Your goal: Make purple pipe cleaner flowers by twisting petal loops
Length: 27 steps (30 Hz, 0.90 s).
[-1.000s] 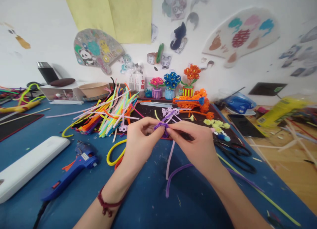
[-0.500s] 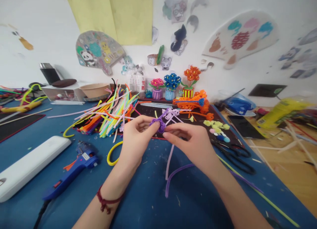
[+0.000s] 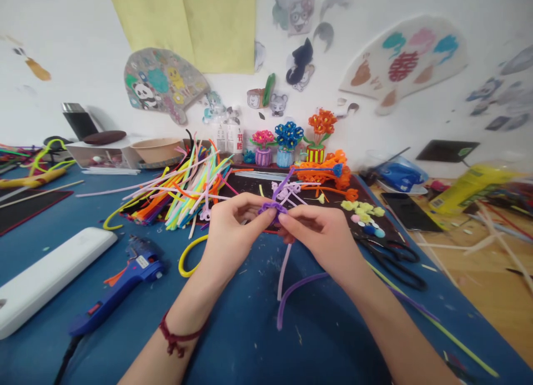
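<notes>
Between my two hands is a purple pipe-cleaner flower [image 3: 272, 208] made of small loops, with a straight purple end sticking up from it. My left hand [image 3: 233, 224] pinches its left side between thumb and fingers. From the right, my right hand [image 3: 318, 232] grips the flower's other edge, thumb and forefinger pressed together. Behind them lie lilac pipe-cleaner flowers [image 3: 287, 191] on the dark mat. Below the hands, a lilac pipe cleaner [image 3: 283, 274] and a curved purple pipe cleaner [image 3: 293, 293] rest on the blue table.
A blue glue gun [image 3: 119, 285] and a white box-like device [image 3: 54, 279] lie left. Black scissors [image 3: 391, 257] lie right, beside pompoms [image 3: 362, 213]. A heap of pipe cleaners [image 3: 191, 185] lies behind my left hand; potted pipe-cleaner flowers [image 3: 287, 143] stand at the wall.
My right hand has moved slightly left and up, its fingers now closed on the flower's edge. The flower has turned between my hands, and its straight end points more upward.
</notes>
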Tool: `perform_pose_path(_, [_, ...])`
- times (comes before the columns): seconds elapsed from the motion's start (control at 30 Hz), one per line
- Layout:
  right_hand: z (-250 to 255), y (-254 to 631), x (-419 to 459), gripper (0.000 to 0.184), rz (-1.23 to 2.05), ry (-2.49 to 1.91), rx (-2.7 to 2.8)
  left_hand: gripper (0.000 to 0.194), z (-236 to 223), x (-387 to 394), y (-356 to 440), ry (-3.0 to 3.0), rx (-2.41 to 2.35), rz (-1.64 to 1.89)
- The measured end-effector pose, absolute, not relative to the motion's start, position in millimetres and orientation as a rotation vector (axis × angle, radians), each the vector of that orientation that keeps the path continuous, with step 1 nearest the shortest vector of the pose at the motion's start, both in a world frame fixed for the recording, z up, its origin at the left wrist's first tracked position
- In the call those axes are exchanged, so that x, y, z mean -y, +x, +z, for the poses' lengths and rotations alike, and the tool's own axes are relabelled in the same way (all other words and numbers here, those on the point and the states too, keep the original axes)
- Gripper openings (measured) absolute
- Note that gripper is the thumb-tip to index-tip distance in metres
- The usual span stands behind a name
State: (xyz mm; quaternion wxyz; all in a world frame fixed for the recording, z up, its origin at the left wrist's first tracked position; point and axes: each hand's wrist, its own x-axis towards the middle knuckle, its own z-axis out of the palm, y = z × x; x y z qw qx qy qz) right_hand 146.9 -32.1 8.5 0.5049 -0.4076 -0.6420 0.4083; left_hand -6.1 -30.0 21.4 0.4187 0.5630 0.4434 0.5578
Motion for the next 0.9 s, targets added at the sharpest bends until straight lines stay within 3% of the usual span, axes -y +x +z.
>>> perform_pose_path(0.37, [10.0,148.0,31.1,0.018,1.077,-0.955,1.518,0.008,21.7,31.0,-5.9,1.509,-1.148,1.411])
perform_pose_path(0.9, [9.6,155.3,25.7,0.023,0.963,-0.948,1.453,0.022,22.2,30.6,-8.0,1.292,-0.992,1.336])
